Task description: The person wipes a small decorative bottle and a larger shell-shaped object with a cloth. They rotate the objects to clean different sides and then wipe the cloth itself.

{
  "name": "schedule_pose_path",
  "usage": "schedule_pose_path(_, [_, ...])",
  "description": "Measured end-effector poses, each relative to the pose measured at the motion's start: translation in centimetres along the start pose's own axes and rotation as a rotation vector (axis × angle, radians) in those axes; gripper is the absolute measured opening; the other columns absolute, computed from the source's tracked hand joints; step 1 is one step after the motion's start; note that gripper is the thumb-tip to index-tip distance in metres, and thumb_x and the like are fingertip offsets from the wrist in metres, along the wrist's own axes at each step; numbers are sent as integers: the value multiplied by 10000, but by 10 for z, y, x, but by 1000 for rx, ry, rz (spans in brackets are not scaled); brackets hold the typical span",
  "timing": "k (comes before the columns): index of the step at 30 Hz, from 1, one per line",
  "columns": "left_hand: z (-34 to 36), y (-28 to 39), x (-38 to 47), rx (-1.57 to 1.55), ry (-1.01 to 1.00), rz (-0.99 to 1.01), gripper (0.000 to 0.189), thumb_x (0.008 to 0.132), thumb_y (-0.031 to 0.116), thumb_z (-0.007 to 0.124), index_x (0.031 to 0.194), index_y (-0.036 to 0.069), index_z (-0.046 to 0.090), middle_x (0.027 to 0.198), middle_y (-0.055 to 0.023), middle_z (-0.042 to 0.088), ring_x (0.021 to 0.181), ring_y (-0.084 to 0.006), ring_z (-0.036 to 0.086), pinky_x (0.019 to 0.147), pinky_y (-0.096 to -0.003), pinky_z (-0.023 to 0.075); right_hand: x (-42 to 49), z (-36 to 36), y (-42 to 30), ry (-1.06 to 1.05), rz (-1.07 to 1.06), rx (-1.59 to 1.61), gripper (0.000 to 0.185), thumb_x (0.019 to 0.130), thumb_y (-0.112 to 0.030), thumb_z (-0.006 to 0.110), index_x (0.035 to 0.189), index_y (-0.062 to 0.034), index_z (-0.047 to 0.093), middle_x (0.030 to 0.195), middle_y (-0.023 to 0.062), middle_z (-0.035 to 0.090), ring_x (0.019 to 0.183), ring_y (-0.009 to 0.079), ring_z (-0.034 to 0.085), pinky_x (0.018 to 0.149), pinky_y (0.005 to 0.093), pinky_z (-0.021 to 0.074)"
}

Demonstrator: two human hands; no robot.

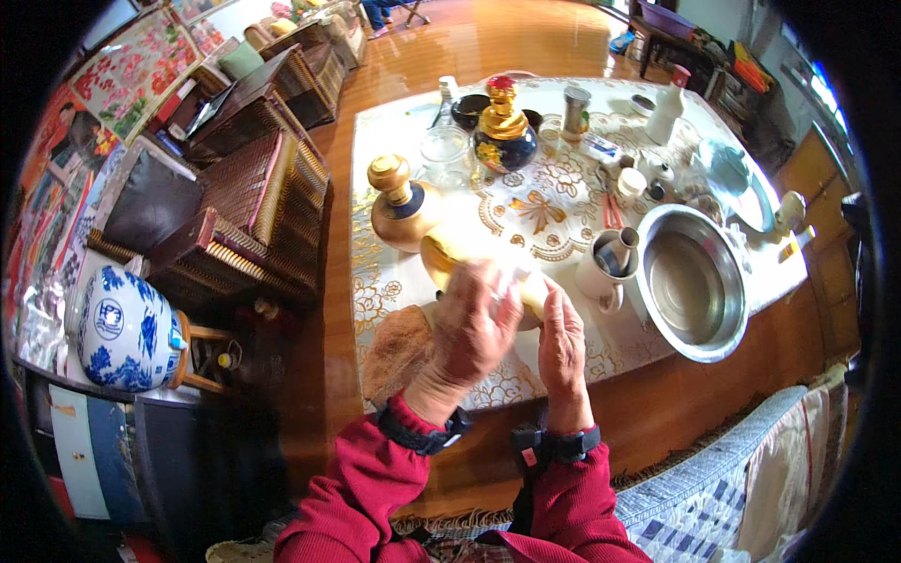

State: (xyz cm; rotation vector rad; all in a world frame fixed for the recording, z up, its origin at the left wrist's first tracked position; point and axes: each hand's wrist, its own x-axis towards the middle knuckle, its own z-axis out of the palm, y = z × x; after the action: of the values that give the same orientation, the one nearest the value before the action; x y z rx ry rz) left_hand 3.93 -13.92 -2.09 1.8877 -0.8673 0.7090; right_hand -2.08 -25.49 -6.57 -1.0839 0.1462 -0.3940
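Observation:
My left hand (470,327) is blurred and lies over a shiny gold, rounded object (440,257), pressing something pale, perhaps a cloth or tissue, near it; glare hides the detail. At the right side of the same object, my right hand (563,334) rests with its fingers along a pale yellow edge. A gold bottle with a round stopper (401,218) stands just behind. An orange-brown towel (400,352) lies left of my left wrist. To the right of my right hand is a white pitcher (598,281) with a small vessel inside it.
A large metal basin (690,281) sits at the right edge of the patterned tablecloth (619,352). Farther back stand a dark blue and gold decanter (505,141), a clear glass bowl (445,151), a glass jar (576,116) and a white bottle (665,116). A woven armchair (246,211) is at left.

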Motion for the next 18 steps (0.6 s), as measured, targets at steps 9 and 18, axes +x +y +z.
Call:
schedule_pose_path(9, [-17, -3, 12, 228, -177, 141, 390, 826, 34, 649, 1215, 29, 640, 981, -127, 555, 897, -297, 609, 761, -390, 529, 2, 0, 6, -64, -79, -8, 408, 1028, -192, 563, 1369, 28, 515, 1257, 71, 624, 1148, 134, 554, 1015, 298, 426])
schedule_pose_path(18, [-33, -107, 4, 177, 27, -324, 206, 973, 168, 526, 1037, 20, 655, 958, -194, 630, 919, -344, 630, 807, -412, 505, 2, -6, 5, -74, -81, -58, 429, 1005, -204, 610, 1358, 28, 538, 1245, 71, 633, 1147, 133, 562, 1026, 292, 418])
